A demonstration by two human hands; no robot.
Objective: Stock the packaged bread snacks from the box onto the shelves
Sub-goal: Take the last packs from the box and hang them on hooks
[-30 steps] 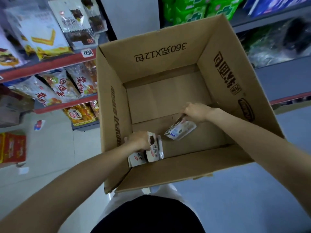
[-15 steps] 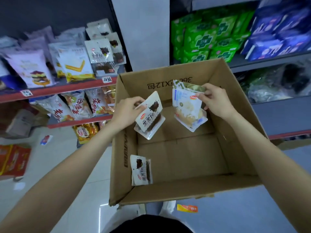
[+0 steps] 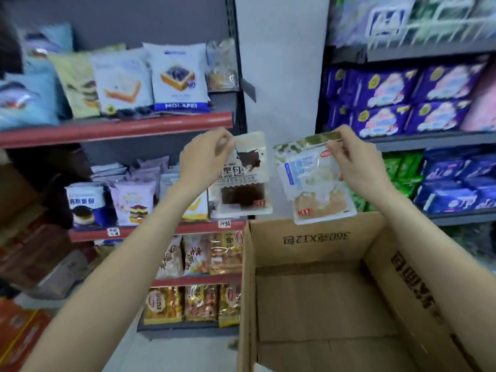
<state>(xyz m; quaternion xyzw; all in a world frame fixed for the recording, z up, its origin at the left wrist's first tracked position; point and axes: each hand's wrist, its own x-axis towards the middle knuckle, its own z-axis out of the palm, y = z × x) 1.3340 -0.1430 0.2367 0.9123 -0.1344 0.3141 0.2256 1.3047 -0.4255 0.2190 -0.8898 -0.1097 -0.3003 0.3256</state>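
The left hand [image 3: 205,159] pinches a dark chocolate bread packet [image 3: 243,178] by its top edge, hanging upright nearest the red-edged shelf [image 3: 161,229], while the right hand [image 3: 357,159] pinches a pale cream packet [image 3: 314,181].

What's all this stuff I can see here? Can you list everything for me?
dark bread pack: one, white with brown bread, held up before the left shelves
pale bread pack: one, clear with light bread, held above the box
cardboard box: one, brown, open, lower right; visible floor bare
red-edged shelves: several tiers, left, holding many snack packs
grey shelves: right, with purple, blue and green packs
orange cartons: lower left, count unclear
left hand: pinches the dark pack's top
right hand: pinches the pale pack's top
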